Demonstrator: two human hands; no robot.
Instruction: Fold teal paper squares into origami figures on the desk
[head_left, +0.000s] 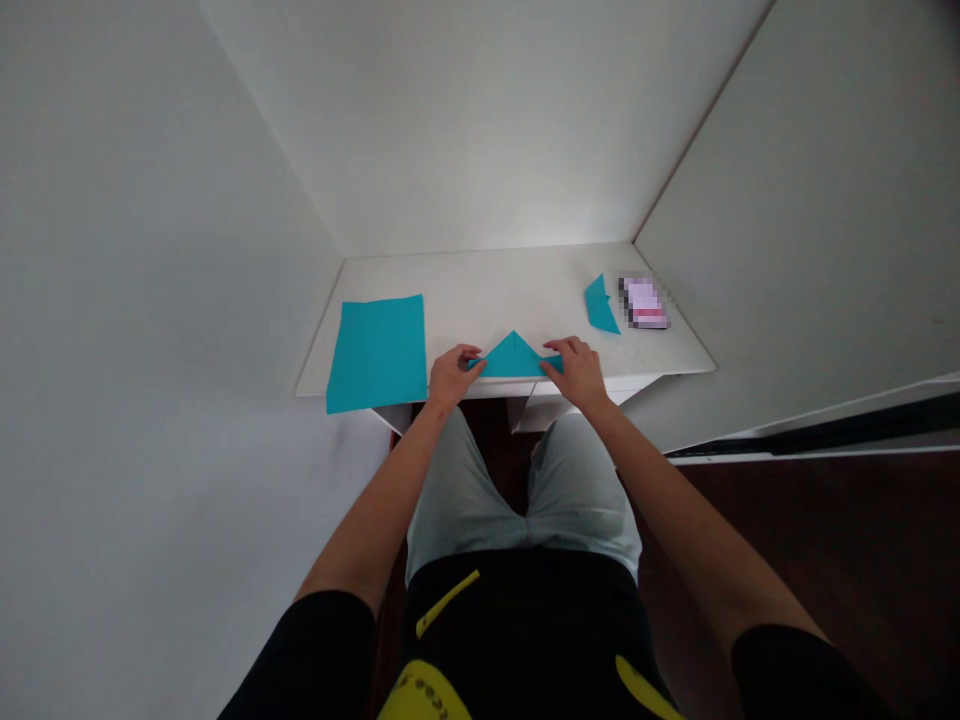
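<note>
A folded sheet of blue paper (514,360) lies at the front edge of the white desk, its upper part a triangle pointing away from me, with a strip sticking out at each side. My left hand (454,372) pinches its left end between thumb and fingers. At the opposite end, my right hand (574,370) grips the strip the same way, thumb on the near side. Part of each end is hidden under the fingers.
Flat blue sheets (379,350) lie on the left, overhanging the desk's front edge. A folded blue paper boat (601,304) rests at the right, beside a blurred phone-like object (644,303). Walls enclose the white desk (495,285) on three sides.
</note>
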